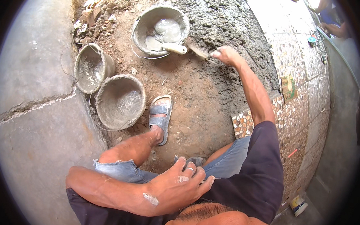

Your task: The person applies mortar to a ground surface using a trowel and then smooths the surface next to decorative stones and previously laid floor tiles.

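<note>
Beside the rough mortar bed [231,19] stands the bucket [142,26]. My left hand [175,185] lies loosely spread, seemingly empty; my right hand [227,56] grips the trowel [198,52] near the bucket, where a careless swing could tip it.

bright light — glare bleaches the tiled floor's [283,48] far edge; the right hand [228,55] blurs — lines bow near the dark rim.

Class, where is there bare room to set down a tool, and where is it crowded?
Free: grey concrete slab, left of the two lower round grey buckets; brown earth, between the grey strapped sandal and rough grey mortar. Crowded: around the upper round grey bucket, where a pale-handled tool lies near the right hand.
</note>
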Demonstrator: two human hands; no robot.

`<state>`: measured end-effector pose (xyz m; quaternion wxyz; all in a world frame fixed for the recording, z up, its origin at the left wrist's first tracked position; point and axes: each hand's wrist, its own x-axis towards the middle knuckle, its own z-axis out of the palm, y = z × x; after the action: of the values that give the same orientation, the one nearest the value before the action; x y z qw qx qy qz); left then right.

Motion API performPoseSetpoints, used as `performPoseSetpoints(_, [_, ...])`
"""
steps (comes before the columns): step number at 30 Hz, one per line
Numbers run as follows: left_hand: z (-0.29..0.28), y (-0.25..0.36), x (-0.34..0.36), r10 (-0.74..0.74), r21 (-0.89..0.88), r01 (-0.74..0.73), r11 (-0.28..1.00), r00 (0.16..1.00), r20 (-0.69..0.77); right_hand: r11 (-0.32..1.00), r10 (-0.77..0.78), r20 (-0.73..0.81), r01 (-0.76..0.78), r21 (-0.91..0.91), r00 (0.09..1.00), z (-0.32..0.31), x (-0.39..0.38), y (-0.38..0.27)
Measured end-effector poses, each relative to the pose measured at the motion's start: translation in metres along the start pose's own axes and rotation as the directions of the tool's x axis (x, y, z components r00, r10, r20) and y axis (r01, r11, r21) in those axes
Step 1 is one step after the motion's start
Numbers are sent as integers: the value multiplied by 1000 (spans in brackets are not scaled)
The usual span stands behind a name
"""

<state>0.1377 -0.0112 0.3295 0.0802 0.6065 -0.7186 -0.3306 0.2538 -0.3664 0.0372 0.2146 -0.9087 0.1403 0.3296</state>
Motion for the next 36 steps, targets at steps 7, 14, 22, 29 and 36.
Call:
performPoseSetpoints(7, [5, -2, 0, 15, -23, -15, 1000, 1000, -20, 897, -58, 38, 35, 440, 998, 60, -4, -7])
performPoseSetpoints(14, [2, 0, 2, 52, -17, -51, 999, 998, 25, 819, 84, -57, -36, 572, 995, 62, 7, -3])
performPoseSetpoints(22, [2, -2, 0, 46, 16, -46, 999, 999, 12, 846, -24, 152, -61, 529, 988, 48, -13, -28])
performPoseSetpoints(29, [11, -3, -9, 24, 36, -21, 999, 997, -70, 999, 45, 21, -45, -13, 999, -14, -4, 30])
performPoseSetpoints(36, [4, -7, -3, 25, 23, -24, 999, 999, -35, 998, 30, -120, -37, -54, 992, -30, 13, 61])
